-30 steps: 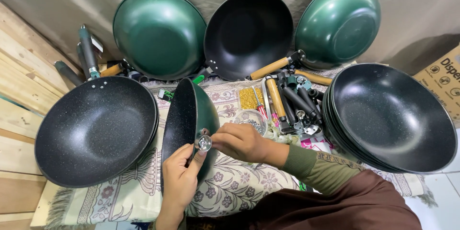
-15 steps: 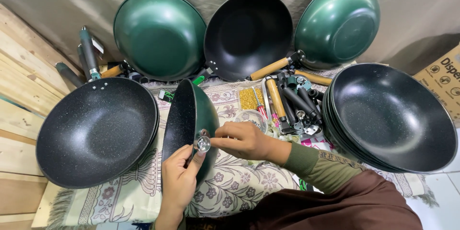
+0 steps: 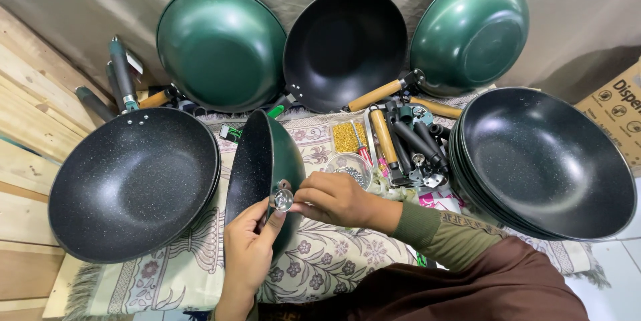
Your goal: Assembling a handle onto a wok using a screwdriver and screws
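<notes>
Left hand (image 3: 248,254) gripped rim of green wok (image 3: 266,174), held on edge over patterned mat (image 3: 320,267) near its front edge. Right hand (image 3: 334,197) pinched at small metal bracket (image 3: 282,198) on rim — fingers closed. Risk: wok could roll or bracket slip if grip loosened. Fastener under fingertips hidden. Beyond: handles (image 3: 407,140) at mat's far edge, stacked black woks (image 3: 544,161) right.

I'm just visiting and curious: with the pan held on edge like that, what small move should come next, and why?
Probably a small twist of the right hand to seat the metal handle socket on the green wok. The left hand steadies the wok on its rim, and the right fingertips pinch at the socket, which sits against the wall with no handle in it.
</notes>
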